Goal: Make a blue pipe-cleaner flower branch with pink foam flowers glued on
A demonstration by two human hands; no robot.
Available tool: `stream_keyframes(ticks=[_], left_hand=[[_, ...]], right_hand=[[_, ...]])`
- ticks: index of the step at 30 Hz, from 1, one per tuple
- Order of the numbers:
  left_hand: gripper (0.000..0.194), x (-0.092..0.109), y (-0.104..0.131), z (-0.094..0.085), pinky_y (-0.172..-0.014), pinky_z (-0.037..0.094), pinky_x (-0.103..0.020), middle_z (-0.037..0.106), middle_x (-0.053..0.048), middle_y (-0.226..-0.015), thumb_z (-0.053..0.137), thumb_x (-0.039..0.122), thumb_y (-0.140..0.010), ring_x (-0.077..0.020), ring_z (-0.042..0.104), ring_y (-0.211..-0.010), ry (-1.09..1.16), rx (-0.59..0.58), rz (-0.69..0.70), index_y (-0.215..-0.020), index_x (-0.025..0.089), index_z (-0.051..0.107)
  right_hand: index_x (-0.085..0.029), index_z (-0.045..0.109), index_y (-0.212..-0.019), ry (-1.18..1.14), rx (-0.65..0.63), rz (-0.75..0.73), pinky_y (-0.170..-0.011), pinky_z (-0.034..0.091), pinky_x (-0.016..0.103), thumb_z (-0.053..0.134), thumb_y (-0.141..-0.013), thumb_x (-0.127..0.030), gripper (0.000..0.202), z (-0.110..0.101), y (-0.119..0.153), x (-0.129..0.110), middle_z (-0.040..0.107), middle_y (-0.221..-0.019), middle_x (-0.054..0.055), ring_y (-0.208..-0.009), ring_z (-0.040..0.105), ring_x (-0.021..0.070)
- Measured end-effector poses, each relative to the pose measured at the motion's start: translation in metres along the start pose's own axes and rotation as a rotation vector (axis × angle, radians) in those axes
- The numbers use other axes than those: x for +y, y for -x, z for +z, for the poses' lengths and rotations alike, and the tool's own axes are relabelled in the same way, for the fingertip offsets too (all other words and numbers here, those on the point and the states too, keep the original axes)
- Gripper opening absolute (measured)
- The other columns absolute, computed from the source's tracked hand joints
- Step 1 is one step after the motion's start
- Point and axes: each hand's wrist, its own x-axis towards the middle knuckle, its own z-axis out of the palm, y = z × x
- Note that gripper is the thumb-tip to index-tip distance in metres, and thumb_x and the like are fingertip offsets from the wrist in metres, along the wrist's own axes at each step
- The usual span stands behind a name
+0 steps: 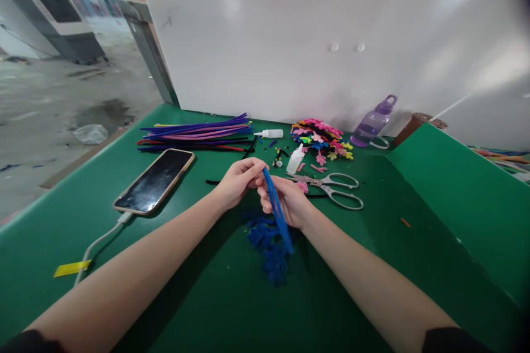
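A phone (154, 182) plugged into a white cable (88, 252) lies well apart from a purple bottle (370, 128).

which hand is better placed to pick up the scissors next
Likely the right hand: it is nearer the scissors, which lie just to its right. The left hand is farther off, across the blue pipe cleaners, and seems to pinch their upper end.
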Motion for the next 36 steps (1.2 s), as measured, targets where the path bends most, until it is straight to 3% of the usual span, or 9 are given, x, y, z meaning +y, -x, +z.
stream_keyframes(ticks=[3,8,17,23,28,31,36], left_hand=[[0.024,-0.0017,-0.0005,-0.0001,-0.043,0.028,-0.016,0.049,0.004,-0.053,0.06,0.037,-0.079,-0.004,0.042,-0.043,-0.068,-0.031,0.025,-0.073,0.014,0.057],[0.029,-0.0047,-0.0009,-0.0015,-0.046,0.027,-0.016,0.05,0.002,-0.056,0.057,0.037,-0.082,-0.003,0.037,-0.046,-0.113,-0.066,0.059,-0.068,0.013,0.051],[0.03,-0.0063,-0.0034,-0.0018,-0.046,0.026,-0.017,0.051,0.003,-0.055,0.063,0.036,-0.077,-0.003,0.036,-0.045,-0.115,0.022,0.046,-0.063,0.013,0.051],[0.029,-0.0065,-0.0035,-0.0007,-0.045,0.025,-0.017,0.049,0.003,-0.054,0.064,0.035,-0.076,-0.0025,0.033,-0.045,-0.017,0.019,0.026,-0.062,0.012,0.052],[0.028,-0.0058,-0.0034,-0.0013,-0.043,0.024,-0.016,0.045,0.003,-0.052,0.063,0.034,-0.077,-0.0022,0.032,-0.044,0.103,-0.007,-0.015,-0.064,0.011,0.055],[0.027,-0.0055,-0.0039,-0.0024,-0.043,0.026,-0.015,0.045,0.003,-0.052,0.064,0.034,-0.076,-0.0024,0.033,-0.044,0.149,-0.026,-0.041,-0.066,0.011,0.056],[0.025,-0.005,-0.0041,-0.0042,-0.043,0.028,-0.015,0.039,0.005,-0.05,0.064,0.034,-0.077,-0.0029,0.034,-0.044,0.174,0.002,-0.054,-0.068,0.011,0.057]], right_hand=[[-0.014,0.06,-0.086,-0.075,0.013,-0.001,-0.044,0.042,0.016,0.054,-0.083,-0.028,0.015,-0.0038,-0.0008,0.0,0.055,-0.065,-0.002,-0.049,0.052,0.0061],[-0.011,0.06,-0.08,-0.16,0.043,0.017,-0.042,0.039,0.012,0.056,-0.082,-0.024,0.015,-0.0064,-0.0019,-0.0021,0.053,-0.061,-0.002,-0.048,0.048,0.0035],[-0.011,0.058,-0.081,-0.124,0.041,-0.045,-0.041,0.032,0.011,0.058,-0.08,-0.018,0.007,-0.0062,-0.0049,0.0021,0.049,-0.064,-0.002,-0.049,0.044,0.0027],[-0.016,0.055,-0.083,-0.084,0.026,-0.004,-0.035,0.017,0.016,0.053,-0.085,-0.024,0.009,-0.0045,-0.0033,0.0008,0.037,-0.058,-0.008,-0.037,0.024,0.001],[-0.016,0.055,-0.084,-0.062,0.026,0.015,-0.036,0.015,0.017,0.052,-0.085,-0.036,0.02,-0.0037,-0.0013,-0.0019,0.029,-0.054,-0.009,-0.038,0.018,0.0021],[-0.017,0.054,-0.085,-0.014,0.02,-0.003,-0.037,0.015,0.017,0.056,-0.083,-0.034,0.017,-0.0023,0.0005,-0.0032,0.026,-0.052,-0.01,-0.038,0.016,0.0022],[-0.018,0.047,-0.071,0.084,0.036,0.007,-0.036,0.012,0.017,0.063,-0.077,-0.032,0.022,-0.0006,0.0018,-0.0027,0.026,-0.047,-0.012,-0.035,0.015,0.0014]])
